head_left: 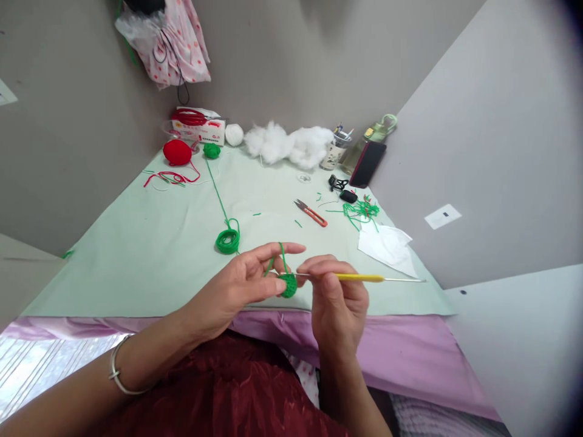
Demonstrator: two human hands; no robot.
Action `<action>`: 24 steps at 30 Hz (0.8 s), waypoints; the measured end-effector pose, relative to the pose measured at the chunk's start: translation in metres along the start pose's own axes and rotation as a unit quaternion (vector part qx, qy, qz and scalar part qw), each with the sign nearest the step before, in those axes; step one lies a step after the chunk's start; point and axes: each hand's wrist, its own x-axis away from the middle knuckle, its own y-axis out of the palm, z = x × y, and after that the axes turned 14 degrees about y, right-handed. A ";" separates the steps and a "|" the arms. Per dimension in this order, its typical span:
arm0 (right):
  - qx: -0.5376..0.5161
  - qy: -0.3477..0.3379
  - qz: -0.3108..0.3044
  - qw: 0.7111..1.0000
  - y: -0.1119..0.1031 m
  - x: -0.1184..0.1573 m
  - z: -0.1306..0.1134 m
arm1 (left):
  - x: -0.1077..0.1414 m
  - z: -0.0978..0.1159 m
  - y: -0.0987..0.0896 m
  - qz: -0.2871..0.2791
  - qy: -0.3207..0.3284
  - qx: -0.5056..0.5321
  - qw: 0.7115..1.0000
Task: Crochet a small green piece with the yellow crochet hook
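Near the front edge of the table, my left hand [246, 282] pinches a small round green crochet piece [288, 286] between thumb and fingers. Green yarn passes over its outstretched index finger. My right hand [337, 297] grips a crochet hook with a yellow handle [359, 277], whose thin metal shaft reaches the top of the green piece. A loose coil of green yarn [227, 241] lies to the left, beyond my left hand, and a strand runs from it back to a small green ball [211, 151].
Orange thread snips [311, 213] lie beyond my hands. At the back are a red yarn ball [177, 152], white stuffing [289, 145], a pen cup [336, 152] and a leaning phone [368, 164]. Green scraps [362, 209] and a white sheet [386, 246] lie at right.
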 end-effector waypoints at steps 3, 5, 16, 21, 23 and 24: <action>0.039 -0.002 -0.001 0.999 0.003 0.001 0.004 | 0.001 -0.005 0.005 0.003 0.017 -0.018 1.000; 0.057 -0.016 0.005 0.998 0.003 0.001 0.004 | 0.001 -0.007 0.006 0.018 0.015 -0.029 0.999; 0.051 -0.047 0.005 0.998 0.002 -0.001 0.002 | 0.000 -0.003 0.010 0.053 0.015 -0.008 0.998; 0.005 -0.004 0.000 1.000 0.003 0.000 0.003 | -0.001 -0.001 0.011 0.052 -0.011 0.004 0.999; -0.045 0.042 -0.003 0.998 0.002 -0.002 0.003 | -0.002 0.000 0.010 0.049 -0.023 0.022 0.998; -0.068 0.062 -0.001 0.996 0.001 -0.003 0.002 | -0.002 0.001 0.010 0.048 -0.029 0.035 0.998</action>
